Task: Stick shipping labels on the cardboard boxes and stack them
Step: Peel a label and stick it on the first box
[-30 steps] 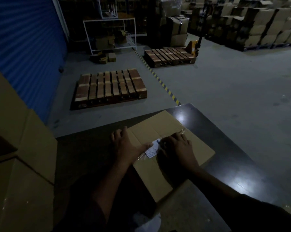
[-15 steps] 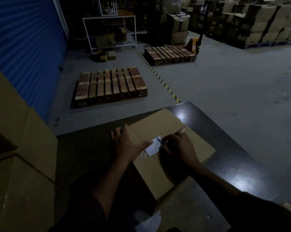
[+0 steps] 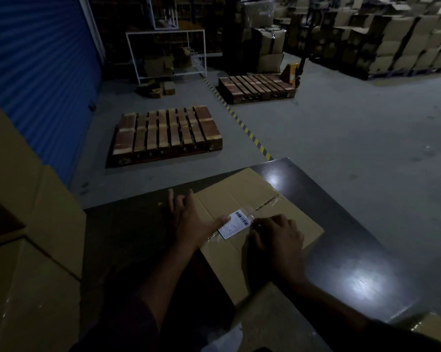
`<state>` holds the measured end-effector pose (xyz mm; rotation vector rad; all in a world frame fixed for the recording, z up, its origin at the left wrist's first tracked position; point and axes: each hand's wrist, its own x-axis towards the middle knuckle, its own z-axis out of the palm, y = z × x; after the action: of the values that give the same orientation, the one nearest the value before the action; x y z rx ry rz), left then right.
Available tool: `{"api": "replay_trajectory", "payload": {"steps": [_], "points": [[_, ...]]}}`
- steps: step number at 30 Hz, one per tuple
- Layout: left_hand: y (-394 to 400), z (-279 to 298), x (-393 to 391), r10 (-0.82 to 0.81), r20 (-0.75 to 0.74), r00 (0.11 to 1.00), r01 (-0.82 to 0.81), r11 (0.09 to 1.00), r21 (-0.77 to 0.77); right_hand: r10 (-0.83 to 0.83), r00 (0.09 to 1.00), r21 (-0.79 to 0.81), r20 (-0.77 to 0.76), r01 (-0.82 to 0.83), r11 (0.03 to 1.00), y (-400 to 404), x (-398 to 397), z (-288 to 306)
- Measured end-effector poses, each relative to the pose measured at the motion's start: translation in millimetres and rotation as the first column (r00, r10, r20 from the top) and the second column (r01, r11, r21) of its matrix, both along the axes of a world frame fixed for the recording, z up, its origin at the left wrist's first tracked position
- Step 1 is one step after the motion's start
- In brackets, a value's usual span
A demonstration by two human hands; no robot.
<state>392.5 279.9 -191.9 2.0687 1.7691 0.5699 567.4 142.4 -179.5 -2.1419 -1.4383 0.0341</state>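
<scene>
The box lies flat on the dark table, its near corner jutting past the table's near edge. Beside its left side, tall cartons crowd in.

On the box's taped seam sits the white label. The left hand lies flat over the box's left edge, fingers spread, thumb tip touching the label's left edge. The right hand rests on the box just right of the label, fingers curled down against the label's right end; whether they pinch a backing strip or only press, I cannot tell.

The step in hand looks like smoothing the label down. It would go best with the left thumb anchoring one end while the right fingers wipe outward along the seam, so no bubble or lifted corner stays over the glossy tape.

Right of the box the table is bare and shiny, giving room to slide it. Beyond the box's far edge the table ends; past that is open floor, then a pallet, and a second pallet farther off, either a likely stacking spot.
</scene>
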Motion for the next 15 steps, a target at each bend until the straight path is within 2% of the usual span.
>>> {"api": "replay_trajectory", "payload": {"steps": [3, 6, 9, 11, 13, 15], "points": [[4, -2, 1, -0.037, -0.138, 0.99, 0.043, 0.998, 0.041, -0.005, 0.997, -0.027, 0.072, 0.007, 1.0, -6, -13, -3], [4, 1, 0, -0.046, -0.133, 0.99, 0.052, 0.998, 0.04, 0.022, 0.996, 0.007, 0.081, -0.023, 1.0, 3, -7, -3], [-4, 10, -5, 0.028, -0.119, 0.993, -0.032, 0.999, -0.03, 0.148, 0.983, 0.007, 0.105, -0.149, 0.989, 21, 11, 0], [-13, 19, -10, 0.081, -0.199, 0.977, -0.097, 0.993, -0.072, 0.264, 0.958, -0.028, 0.111, -0.263, 0.965, 35, 29, 6], [-23, 24, -15, 0.065, -0.324, 0.944, -0.103, 0.99, -0.101, 0.37, 0.92, -0.071, 0.131, -0.363, 0.929, 48, 50, 12], [-29, 27, -19, 0.032, -0.362, 0.932, -0.084, 0.988, -0.128, 0.431, 0.89, -0.101, 0.147, -0.42, 0.902, 59, 67, 14]]}}
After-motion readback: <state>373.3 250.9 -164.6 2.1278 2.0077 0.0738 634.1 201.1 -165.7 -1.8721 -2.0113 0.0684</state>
